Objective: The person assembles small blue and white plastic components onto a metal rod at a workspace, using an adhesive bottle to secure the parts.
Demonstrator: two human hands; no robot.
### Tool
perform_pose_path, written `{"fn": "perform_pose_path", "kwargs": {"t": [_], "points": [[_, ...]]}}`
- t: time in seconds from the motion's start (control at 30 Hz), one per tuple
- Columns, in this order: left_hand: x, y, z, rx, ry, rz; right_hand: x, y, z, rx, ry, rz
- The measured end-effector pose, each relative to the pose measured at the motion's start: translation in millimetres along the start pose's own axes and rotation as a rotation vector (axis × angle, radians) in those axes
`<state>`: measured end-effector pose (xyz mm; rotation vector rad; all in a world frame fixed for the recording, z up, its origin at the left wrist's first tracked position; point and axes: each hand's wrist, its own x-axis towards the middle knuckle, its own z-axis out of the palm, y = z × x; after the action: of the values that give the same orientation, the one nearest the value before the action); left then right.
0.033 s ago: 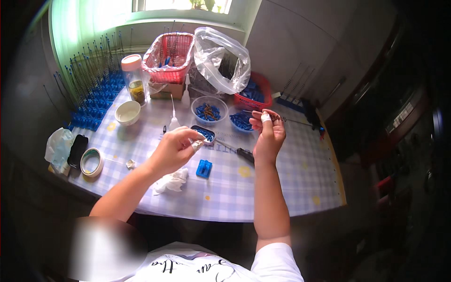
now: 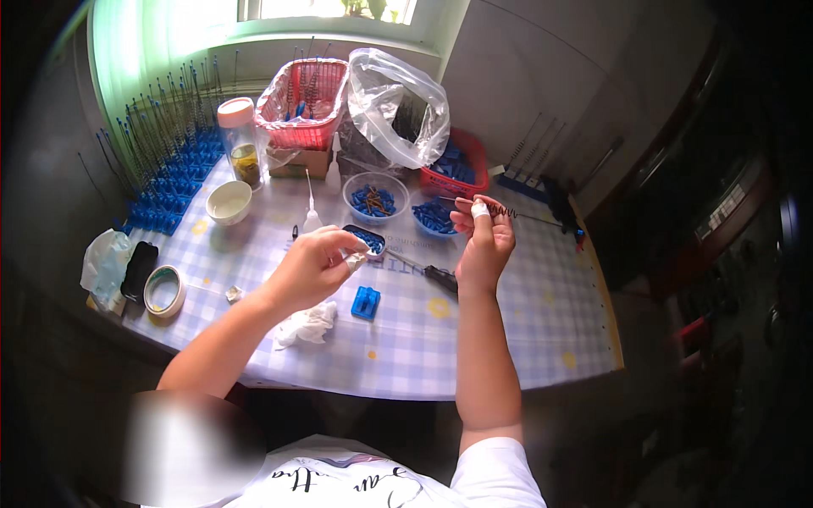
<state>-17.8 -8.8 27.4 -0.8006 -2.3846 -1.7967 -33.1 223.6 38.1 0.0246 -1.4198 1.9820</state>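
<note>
My right hand [image 2: 483, 245] is closed around a thin metal rod with a coiled spring section [image 2: 501, 212], which lies crosswise in its fingers. White tape wraps one of its fingertips. My left hand [image 2: 315, 264] is raised at the near side of a small dark-rimmed tray [image 2: 366, 240] of little blue parts. Its thumb and fingers are pinched together, with white wrapping at the tips; whatever may be between them is too small to tell. Nearer to me on the cloth rests a blue plastic block [image 2: 366, 302], with crumpled white tissue [image 2: 306, 326] to its left.
Bowls of blue parts [image 2: 373, 200] [image 2: 434, 217] stand behind the hands, beside a needle-tipped bottle [image 2: 312, 212]. A dark-handled screwdriver [image 2: 439, 278] lies between my arms. Red baskets [image 2: 309, 131] [image 2: 461, 173], a jar [image 2: 243, 148] and upright spring rods in blue bases [image 2: 174, 186] line the back.
</note>
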Motion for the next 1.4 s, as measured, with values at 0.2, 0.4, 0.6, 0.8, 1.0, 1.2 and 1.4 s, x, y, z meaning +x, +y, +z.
{"fn": "perform_pose_path", "kwargs": {"t": [0.2,0.4,0.6,0.8,1.0,1.2,1.4], "points": [[50,-6,12,0.443,-0.071,0.235,7,5,-6,-0.005,0.068,-0.002],[126,-16,50,0.796,-0.138,0.520,9,3,-6,-0.007,0.091,-0.016],[151,1,64,1.024,-0.334,0.091,8,-4,-10,0.012,0.088,-0.011],[166,-19,35,1.184,-0.336,0.002,3,-6,0,0.022,0.036,-0.017],[175,-55,36,1.210,-0.491,0.211,0,-4,-1,-0.006,0.002,-0.033],[177,-77,40,1.176,-0.445,0.145,-1,-3,-2,-0.043,-0.025,-0.052],[176,-67,39,1.220,-0.493,0.179,-1,-4,2,-0.001,-0.017,-0.049]]}}
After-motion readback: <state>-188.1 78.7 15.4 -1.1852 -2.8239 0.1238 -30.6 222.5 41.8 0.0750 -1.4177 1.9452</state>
